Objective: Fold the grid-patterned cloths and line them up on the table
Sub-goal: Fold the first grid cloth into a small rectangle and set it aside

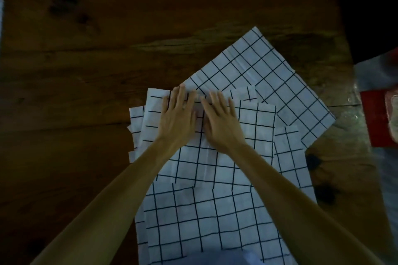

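Grid-patterned cloths (215,178) heaped under both palms; left hand (177,116) and right hand (221,121) flat, released, side by side, pressing top cloth's far edge.

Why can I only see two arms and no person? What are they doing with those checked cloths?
The camera sits on the person's head and looks down, so you only see their arms. There is no machine here. The left hand and the right hand lie flat, fingers straight, pressing the top grid-patterned cloth. Nothing is held in a grip. More grid cloths lie overlapping beneath it, one turned at a slant. All rest on a dark wooden table. A red thing sits at the right edge; I cannot tell what it is.
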Motion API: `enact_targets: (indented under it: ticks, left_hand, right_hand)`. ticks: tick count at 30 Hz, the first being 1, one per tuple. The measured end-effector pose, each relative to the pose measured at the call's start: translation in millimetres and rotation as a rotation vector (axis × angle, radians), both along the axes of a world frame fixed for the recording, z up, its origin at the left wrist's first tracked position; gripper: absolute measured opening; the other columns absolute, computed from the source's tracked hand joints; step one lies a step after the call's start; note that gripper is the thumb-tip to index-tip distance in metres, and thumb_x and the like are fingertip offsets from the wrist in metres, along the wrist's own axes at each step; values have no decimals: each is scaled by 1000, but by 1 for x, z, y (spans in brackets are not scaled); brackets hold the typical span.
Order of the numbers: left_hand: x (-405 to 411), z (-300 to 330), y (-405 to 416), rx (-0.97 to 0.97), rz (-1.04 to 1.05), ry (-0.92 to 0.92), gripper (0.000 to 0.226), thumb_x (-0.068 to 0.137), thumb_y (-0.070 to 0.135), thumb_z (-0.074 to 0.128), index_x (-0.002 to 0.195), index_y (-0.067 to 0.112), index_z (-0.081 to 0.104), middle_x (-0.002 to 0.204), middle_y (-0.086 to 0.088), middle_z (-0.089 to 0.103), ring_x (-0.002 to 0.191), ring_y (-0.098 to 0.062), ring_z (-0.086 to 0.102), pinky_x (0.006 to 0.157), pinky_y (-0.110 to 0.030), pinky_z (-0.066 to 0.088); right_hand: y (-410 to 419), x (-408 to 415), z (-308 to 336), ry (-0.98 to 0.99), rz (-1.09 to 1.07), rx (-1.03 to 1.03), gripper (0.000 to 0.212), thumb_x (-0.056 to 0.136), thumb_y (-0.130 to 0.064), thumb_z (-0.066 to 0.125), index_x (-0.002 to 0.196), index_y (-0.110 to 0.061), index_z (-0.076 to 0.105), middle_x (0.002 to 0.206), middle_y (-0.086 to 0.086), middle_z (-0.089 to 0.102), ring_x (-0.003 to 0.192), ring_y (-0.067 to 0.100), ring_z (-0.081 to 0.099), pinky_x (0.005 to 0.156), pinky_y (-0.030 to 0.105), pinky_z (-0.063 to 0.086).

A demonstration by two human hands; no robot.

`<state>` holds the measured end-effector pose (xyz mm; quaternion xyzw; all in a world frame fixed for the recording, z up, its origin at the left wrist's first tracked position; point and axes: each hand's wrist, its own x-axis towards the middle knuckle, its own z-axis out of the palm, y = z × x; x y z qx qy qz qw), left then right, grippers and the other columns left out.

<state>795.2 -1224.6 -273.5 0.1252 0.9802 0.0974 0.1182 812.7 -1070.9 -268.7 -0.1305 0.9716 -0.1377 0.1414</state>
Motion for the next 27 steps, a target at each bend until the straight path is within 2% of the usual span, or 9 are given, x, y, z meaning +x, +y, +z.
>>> enact_targets:
  ticks: [3, 6, 10, 13, 15, 17, 19, 23, 27]
  left_hand:
    - [3, -11, -11, -28, 41, -9, 58, 99, 45, 23, 150, 19, 14, 158, -14, 7, 145, -29, 4, 116, -46, 4]
    - [2, -10, -35, -39, 106, -24, 61, 98, 51, 16, 150, 20, 6, 158, -13, 2, 145, -28, -1, 117, -46, 3]
    - [-3, 0, -47, -158, 143, 39, 64, 97, 52, 15, 150, 17, 11, 156, -17, 11, 144, -33, 9, 115, -54, 6]
    - [-5, 9, -12, -84, 66, 87, 59, 99, 43, 22, 149, 14, 14, 156, -19, 13, 144, -33, 11, 116, -52, 9]
    - [-4, 2, 18, 39, -53, 38, 58, 98, 38, 21, 149, 11, 15, 156, -17, 14, 145, -29, 11, 118, -48, 8]
    - [-4, -9, 27, 104, -63, -50, 57, 99, 34, 27, 149, 10, 13, 157, -14, 13, 145, -25, 7, 118, -48, 6]
    - [-3, -18, 13, 17, -48, -38, 61, 98, 37, 35, 149, 13, 12, 157, -12, 10, 145, -25, 4, 118, -46, 6]
    - [-4, -11, -35, -55, 36, -13, 67, 97, 54, 20, 151, 18, 4, 158, -11, -2, 145, -25, -4, 118, -42, 1]
    - [-5, -3, -37, -26, 122, 1, 65, 98, 48, 20, 150, 10, 10, 157, -17, 5, 145, -28, 0, 117, -40, -1]
  right_hand:
    - [-5, 3, -14, -13, -63, 29, 61, 101, -47, 17, 153, -16, 8, 161, 8, 0, 148, 23, -10, 120, 45, -2]
    - [29, 10, -17, 15, -233, 74, 62, 101, -47, 18, 153, -18, 1, 161, 8, -4, 147, 23, -13, 119, 43, -6]
    - [56, 16, -14, 9, -386, 125, 64, 101, -49, 17, 153, -15, 1, 160, 9, -9, 146, 23, -16, 118, 44, -11]
    - [32, 10, -9, 70, -326, 7, 58, 102, -41, 20, 152, -14, 8, 160, 10, -2, 147, 25, -7, 118, 46, -9]
    - [4, 6, -11, 66, -189, -86, 58, 102, -39, 19, 152, -13, 7, 158, 8, -4, 148, 23, -5, 120, 44, -6]
    - [-13, 3, -14, 17, -172, -148, 60, 100, -38, 19, 152, -10, 8, 159, 10, 1, 148, 20, -4, 121, 41, -1]
    - [-6, 4, -17, 5, -193, -103, 58, 102, -39, 19, 152, -11, 13, 160, 9, 7, 148, 19, -4, 121, 40, 1]
    - [53, 18, -15, 51, -313, 17, 58, 102, -46, 18, 152, -18, 13, 161, 7, 6, 148, 24, -3, 121, 46, 5]
    - [66, 19, -8, 41, -416, 95, 59, 100, -48, 18, 151, -19, 14, 160, 10, 8, 148, 30, 0, 119, 49, -2]
